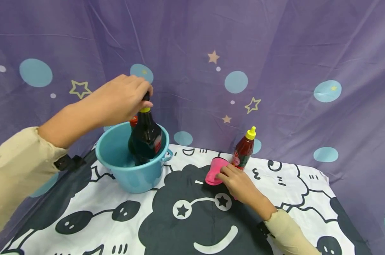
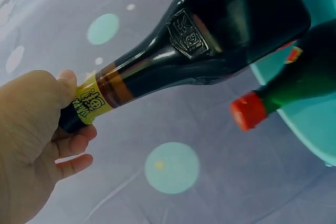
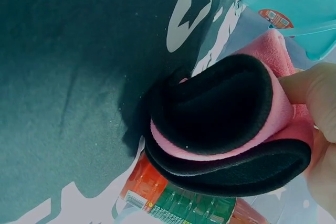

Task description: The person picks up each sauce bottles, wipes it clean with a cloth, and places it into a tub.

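My left hand (image 1: 125, 95) grips a dark glass sauce bottle (image 1: 146, 138) by its capped neck, just below which runs a yellow band. The bottle's lower part is inside the light blue bucket (image 1: 135, 182). Beside it in the bucket is a green bottle with a red cap (image 2: 249, 111), mostly hidden in the head view. On the right, my right hand (image 1: 240, 186) pinches a pink fabric piece (image 1: 215, 171) with a black lining, folded over so dark openings (image 3: 215, 108) show. Right behind this hand stands a red sauce bottle (image 1: 244, 148) with a yellow nozzle cap.
A black and white cartoon-print cloth (image 1: 186, 187) covers the table. Behind it hangs a purple curtain (image 1: 192, 71) with stars and blue dots. The bucket has a small side lug (image 1: 168, 155) on its right side.
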A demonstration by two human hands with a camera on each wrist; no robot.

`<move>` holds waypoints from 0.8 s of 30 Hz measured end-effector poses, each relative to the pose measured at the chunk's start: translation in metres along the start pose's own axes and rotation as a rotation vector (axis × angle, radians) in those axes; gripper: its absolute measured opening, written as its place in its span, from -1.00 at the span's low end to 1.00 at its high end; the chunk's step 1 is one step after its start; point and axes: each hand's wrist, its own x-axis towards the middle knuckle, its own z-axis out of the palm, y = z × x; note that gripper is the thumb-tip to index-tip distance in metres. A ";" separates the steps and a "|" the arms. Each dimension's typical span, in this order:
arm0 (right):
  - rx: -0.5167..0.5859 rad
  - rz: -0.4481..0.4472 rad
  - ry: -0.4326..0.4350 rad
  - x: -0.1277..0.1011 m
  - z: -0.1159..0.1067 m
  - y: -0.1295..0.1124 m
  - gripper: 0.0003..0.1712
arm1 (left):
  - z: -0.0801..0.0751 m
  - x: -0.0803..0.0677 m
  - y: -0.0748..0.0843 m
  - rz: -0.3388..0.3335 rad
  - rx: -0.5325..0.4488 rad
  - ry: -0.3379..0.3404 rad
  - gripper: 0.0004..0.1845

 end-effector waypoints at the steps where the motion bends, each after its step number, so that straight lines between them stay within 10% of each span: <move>1: -0.002 -0.002 -0.001 0.000 0.000 0.000 -0.70 | 0.003 -0.003 -0.001 0.010 0.005 0.000 -0.73; 14: 0.006 -0.010 -0.008 -0.002 0.001 -0.004 -0.66 | 0.035 -0.021 0.005 0.113 0.124 0.041 -0.73; 24: 0.002 -0.015 -0.021 0.000 0.001 -0.006 -0.63 | 0.055 -0.025 0.007 0.128 0.138 -0.049 -0.71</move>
